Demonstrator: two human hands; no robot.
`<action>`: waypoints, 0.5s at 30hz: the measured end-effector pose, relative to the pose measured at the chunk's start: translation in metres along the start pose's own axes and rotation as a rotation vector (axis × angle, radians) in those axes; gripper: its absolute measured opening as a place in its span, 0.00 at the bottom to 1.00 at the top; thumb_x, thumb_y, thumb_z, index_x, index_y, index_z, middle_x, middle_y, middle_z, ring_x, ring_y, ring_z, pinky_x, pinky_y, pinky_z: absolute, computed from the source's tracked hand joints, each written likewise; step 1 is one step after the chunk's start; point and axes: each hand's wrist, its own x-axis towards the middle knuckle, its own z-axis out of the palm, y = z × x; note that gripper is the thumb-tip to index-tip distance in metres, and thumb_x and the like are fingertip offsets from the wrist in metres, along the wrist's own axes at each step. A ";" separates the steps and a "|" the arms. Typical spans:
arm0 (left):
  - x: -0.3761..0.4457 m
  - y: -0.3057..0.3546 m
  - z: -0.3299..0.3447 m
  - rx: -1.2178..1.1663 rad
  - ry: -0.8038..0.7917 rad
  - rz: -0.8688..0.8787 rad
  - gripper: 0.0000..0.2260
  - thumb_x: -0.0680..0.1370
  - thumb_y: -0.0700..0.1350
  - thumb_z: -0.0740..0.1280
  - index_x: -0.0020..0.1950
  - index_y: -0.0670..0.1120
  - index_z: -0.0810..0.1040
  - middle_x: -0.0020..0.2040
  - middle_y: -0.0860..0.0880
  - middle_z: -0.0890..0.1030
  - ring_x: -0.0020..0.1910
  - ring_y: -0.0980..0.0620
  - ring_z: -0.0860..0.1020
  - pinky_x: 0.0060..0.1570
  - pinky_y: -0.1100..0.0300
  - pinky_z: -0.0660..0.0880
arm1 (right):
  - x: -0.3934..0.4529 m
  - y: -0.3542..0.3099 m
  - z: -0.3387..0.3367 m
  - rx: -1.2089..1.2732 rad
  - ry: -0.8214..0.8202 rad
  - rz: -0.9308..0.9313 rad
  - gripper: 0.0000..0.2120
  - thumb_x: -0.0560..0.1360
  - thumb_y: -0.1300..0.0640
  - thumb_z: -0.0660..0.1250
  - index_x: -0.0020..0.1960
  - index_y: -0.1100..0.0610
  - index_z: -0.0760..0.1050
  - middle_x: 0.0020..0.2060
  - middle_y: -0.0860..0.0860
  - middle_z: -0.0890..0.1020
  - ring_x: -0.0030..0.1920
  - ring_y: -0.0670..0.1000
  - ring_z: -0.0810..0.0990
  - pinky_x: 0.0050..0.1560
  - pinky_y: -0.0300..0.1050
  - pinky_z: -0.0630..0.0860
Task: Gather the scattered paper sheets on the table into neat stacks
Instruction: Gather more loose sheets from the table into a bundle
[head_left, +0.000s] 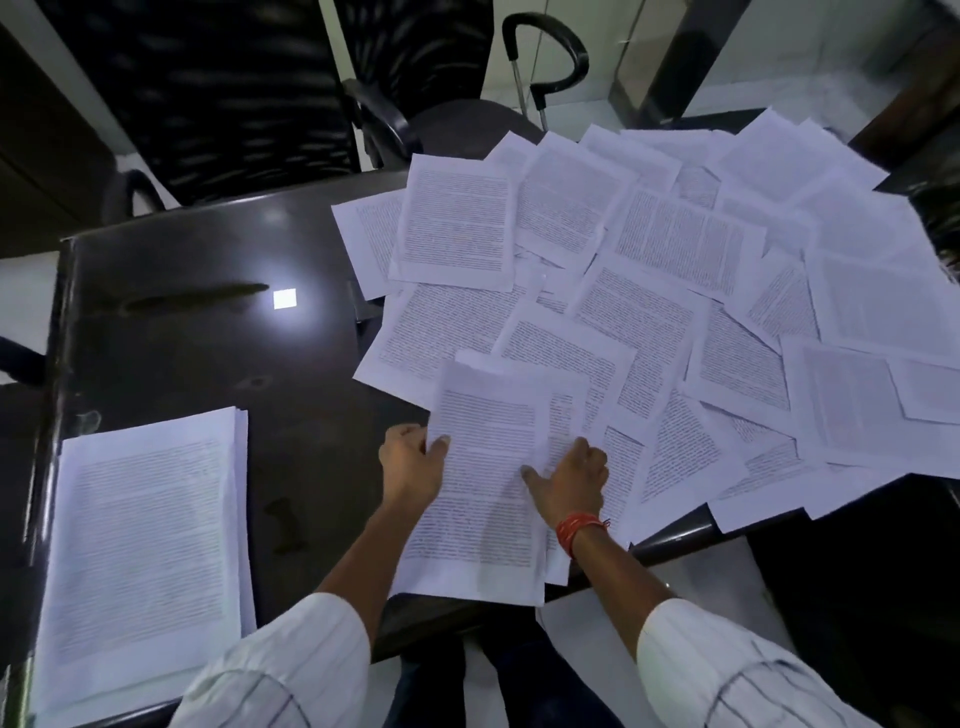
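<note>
Left hand (413, 460) and right hand (571, 480) grip a sheaf (483, 467) over the table (208, 338).

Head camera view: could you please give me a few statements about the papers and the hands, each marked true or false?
1. A finished stack of sheets lies at the near left of the table. True.
2. The left hand rests flat on that stack. False: it grips the left edge of the small bundle of sheets near the table's front edge, apart from the stack.
3. The right hand touches the same bundle. True.
4. The scattered sheets are blank. False: they carry printed text.
5. The scattered sheets overlap one another across the right part of the table. True.
6. The right wrist is bare. False: it wears an orange thread band.
</note>
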 end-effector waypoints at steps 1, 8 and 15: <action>0.000 0.004 0.007 0.065 -0.022 -0.002 0.10 0.79 0.49 0.67 0.53 0.44 0.84 0.66 0.45 0.73 0.61 0.46 0.75 0.61 0.47 0.76 | 0.000 -0.001 -0.001 0.060 -0.011 -0.002 0.43 0.68 0.44 0.76 0.72 0.61 0.58 0.69 0.60 0.62 0.68 0.60 0.64 0.64 0.58 0.71; -0.013 0.031 0.030 0.158 -0.114 0.043 0.27 0.79 0.45 0.68 0.75 0.56 0.61 0.64 0.49 0.76 0.60 0.44 0.77 0.62 0.39 0.75 | 0.002 0.000 -0.011 0.381 -0.167 -0.014 0.37 0.70 0.55 0.77 0.72 0.57 0.61 0.67 0.56 0.70 0.65 0.57 0.73 0.65 0.48 0.72; -0.030 0.048 0.007 -0.132 0.034 0.091 0.36 0.76 0.40 0.73 0.78 0.55 0.60 0.50 0.55 0.83 0.45 0.55 0.83 0.41 0.63 0.80 | 0.004 0.017 -0.034 0.664 -0.145 0.066 0.36 0.70 0.52 0.77 0.72 0.55 0.64 0.66 0.52 0.73 0.66 0.54 0.72 0.68 0.50 0.71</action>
